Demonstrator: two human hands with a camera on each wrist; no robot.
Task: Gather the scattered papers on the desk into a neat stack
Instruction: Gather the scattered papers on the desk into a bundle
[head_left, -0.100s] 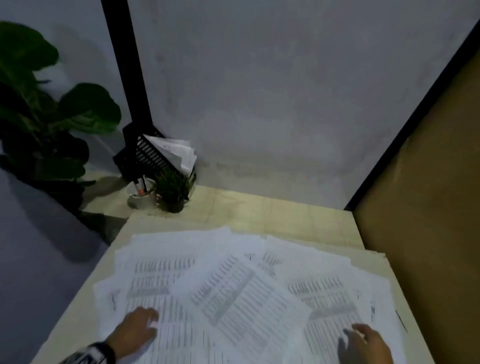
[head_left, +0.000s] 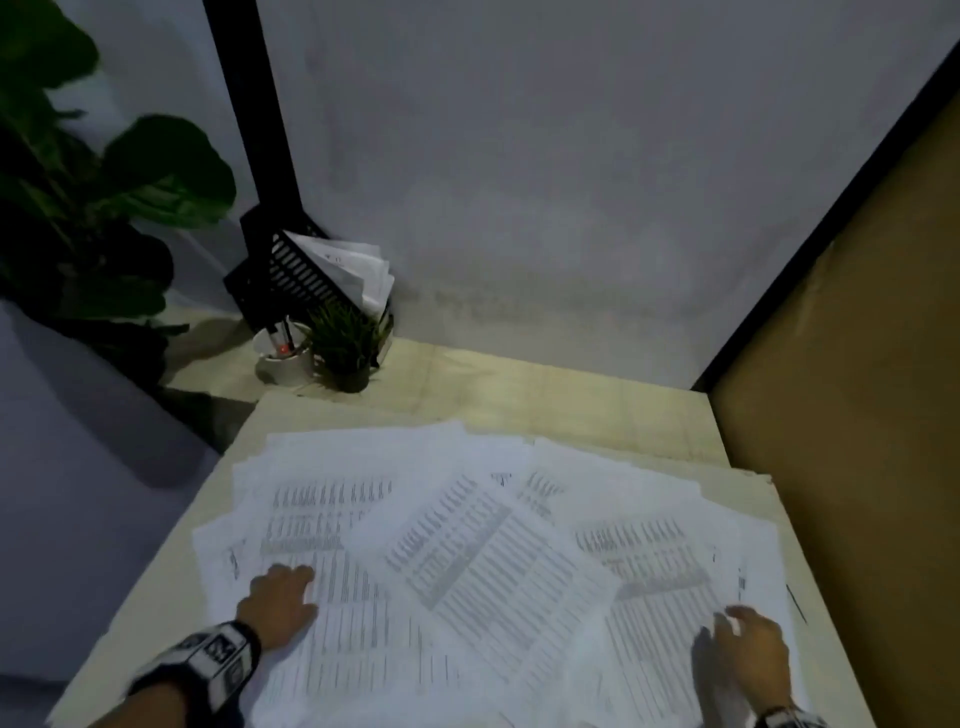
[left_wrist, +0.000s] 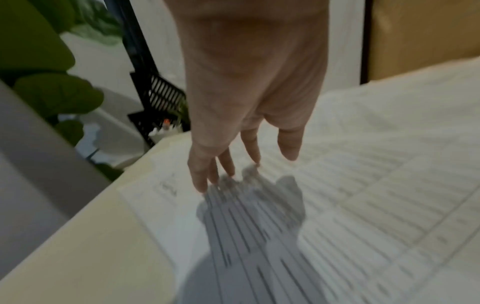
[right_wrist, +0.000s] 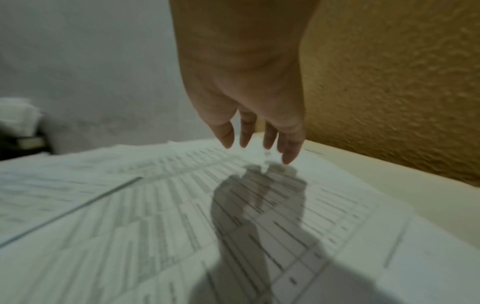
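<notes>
Desk (head_left: 597, 395) w/ papers (head_left: 498, 545) fanned across it, overlapping at odd angles, spread from one hand to the other and beyond both toward the far edge.

Left hand (head_left: 280, 603): fingers straight, tips down on the leftmost sheet, holding nothing; desk edge just outboard of it. Right hand (head_left: 748, 649): fingers extended, slightly spread, tips touching or just above the rightmost sheet (can't tell which), nothing gripped; brown panel (head_left: 857, 415) outboard.

Vs. 0.1 s ago: both hands approx. same spots, left maybe a touch further onto the paper; sheets unmoved. So gathering hasn't begun. Prob. next: sweep both sides inward.

Beyond left fingertips: file rack (head_left: 291, 280), pen cup (head_left: 283, 361), small plant (head_left: 348, 348).
</notes>
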